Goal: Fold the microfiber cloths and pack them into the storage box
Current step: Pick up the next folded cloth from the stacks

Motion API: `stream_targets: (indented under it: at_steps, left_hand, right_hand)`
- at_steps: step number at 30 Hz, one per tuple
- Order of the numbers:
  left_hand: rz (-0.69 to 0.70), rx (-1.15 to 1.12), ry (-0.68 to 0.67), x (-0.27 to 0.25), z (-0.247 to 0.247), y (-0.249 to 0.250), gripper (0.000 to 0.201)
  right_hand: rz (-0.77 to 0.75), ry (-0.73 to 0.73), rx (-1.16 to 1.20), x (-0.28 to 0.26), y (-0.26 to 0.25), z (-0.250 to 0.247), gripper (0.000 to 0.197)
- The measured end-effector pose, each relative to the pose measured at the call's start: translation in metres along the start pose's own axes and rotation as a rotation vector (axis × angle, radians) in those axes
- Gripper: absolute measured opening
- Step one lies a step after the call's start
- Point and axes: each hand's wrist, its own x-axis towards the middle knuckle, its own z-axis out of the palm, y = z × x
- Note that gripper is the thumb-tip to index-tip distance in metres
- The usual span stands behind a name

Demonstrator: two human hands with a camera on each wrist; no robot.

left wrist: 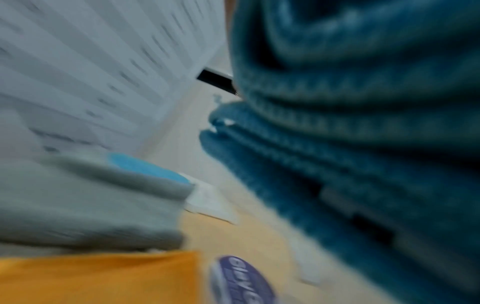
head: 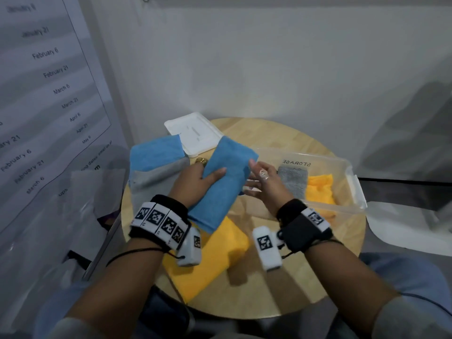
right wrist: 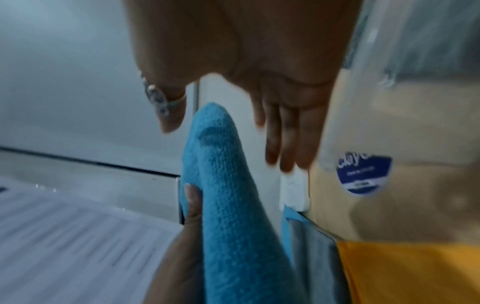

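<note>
A folded blue cloth (head: 223,182) (left wrist: 358,127) (right wrist: 228,205) is held above the round wooden table (head: 305,277). My left hand (head: 200,178) grips it, thumb on top and fingers underneath. My right hand (head: 259,182) (right wrist: 259,98) is just right of the cloth with straight fingers, apart from it in the right wrist view. The clear storage box (head: 352,189) at the right holds a grey cloth (head: 292,182) and a yellow cloth (head: 319,189). A yellow cloth (head: 212,255) lies on the table below my hands. A blue cloth on a grey one (head: 156,162) lies at the left.
The white box lid (head: 193,134) lies at the back of the table, by the wall. A printed sheet with dates (head: 46,94) hangs at the left. A round blue sticker (right wrist: 363,174) sits on the clear box wall.
</note>
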Motion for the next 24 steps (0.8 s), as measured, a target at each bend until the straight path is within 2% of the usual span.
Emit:
stream_targets:
  at_steps: [1,2,4,5,7,8,10,13,16,20,22,24]
  left_hand:
    - [0.005,-0.041,0.009,0.007,0.008,0.014,0.07]
    - [0.014,-0.062,0.016,0.016,0.019,0.028,0.063]
    - [0.006,-0.113,0.016,0.038,0.041,0.051,0.042]
    - [-0.032,-0.188,-0.025,0.048,0.049,0.06,0.043]
    - [-0.104,-0.351,-0.194,0.064,0.062,0.069,0.075]
    - [-0.103,-0.359,-0.287,0.07,0.067,0.069,0.088]
    - [-0.044,-0.238,-0.418,0.076,0.076,0.062,0.096]
    - [0.115,0.138,-0.479,0.085,0.087,0.052,0.077]
    - [0.202,0.612,-0.468,0.092,0.099,0.048,0.053]
    - [0.333,1.116,-0.359,0.088,0.108,0.046,0.046]
    - [0.357,1.184,-0.291,0.089,0.109,0.039,0.046]
    - [0.325,1.145,-0.309,0.09,0.108,0.033,0.047]
  right_hand:
    - [0.075,-0.084,-0.025,-0.001,-0.016,-0.007,0.035]
    - [0.104,-0.122,-0.067,0.001,-0.03,-0.016,0.028]
    - [0.09,-0.068,-0.122,0.014,-0.056,-0.037,0.019]
    - [0.096,-0.028,-0.128,0.023,-0.066,-0.049,0.019]
    - [0.184,0.043,-0.112,0.045,-0.077,-0.073,0.021]
    - [0.26,0.068,-0.105,0.056,-0.079,-0.083,0.021]
    - [0.415,0.093,-0.127,0.073,-0.076,-0.096,0.02]
    - [0.569,0.085,-0.179,0.096,-0.059,-0.105,0.024]
    - [0.63,0.079,-0.274,0.114,-0.039,-0.107,0.025]
    - [0.673,0.135,-0.257,0.122,-0.029,-0.105,0.03]
    - [0.681,0.078,-0.273,0.127,-0.021,-0.103,0.03]
    - [0.695,0.04,-0.328,0.132,-0.01,-0.102,0.026]
